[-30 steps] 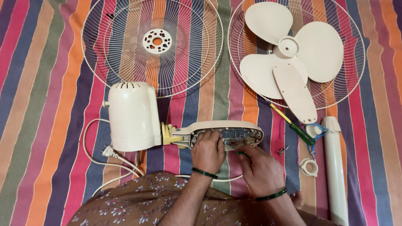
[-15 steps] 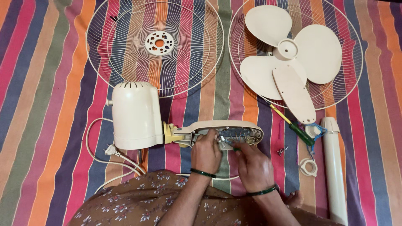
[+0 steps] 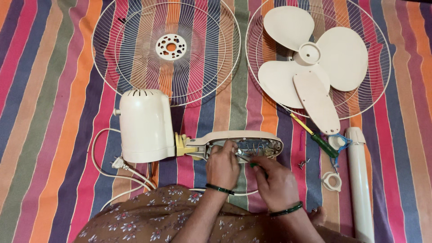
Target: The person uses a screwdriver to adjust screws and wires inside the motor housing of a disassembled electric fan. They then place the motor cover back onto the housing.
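A cream fan motor casing (image 3: pixel 146 125) lies on the striped cloth, joined to an open neck housing (image 3: pixel 265 137) with coloured wires inside. My left hand (image 3: pixel 222 165) grips the near edge of that housing, its fingertips inside the opening. My right hand (image 3: pixel 275 184) is just to the right of it and is closed on a small metal-tipped tool (image 3: pixel 245 159) with a bit of green at the grip. The tip points into the housing beside my left fingers. Both wrists wear green bangles.
Two wire fan guards lie at the back, one bare (image 3: pixel 166 45), one (image 3: pixel 380 58) under the cream blade (image 3: pixel 315 58) and a cover plate (image 3: pixel 317 101). A green-handled screwdriver (image 3: pixel 323 144), screws (image 3: pixel 303 163), plastic rings (image 3: pixel 332 181), a cream pole (image 3: pixel 360 180) and the power cord (image 3: pixel 119 164) lie around.
My right hand has shifted slightly left toward the housing and my left hand stays on it. The view has drifted a little.
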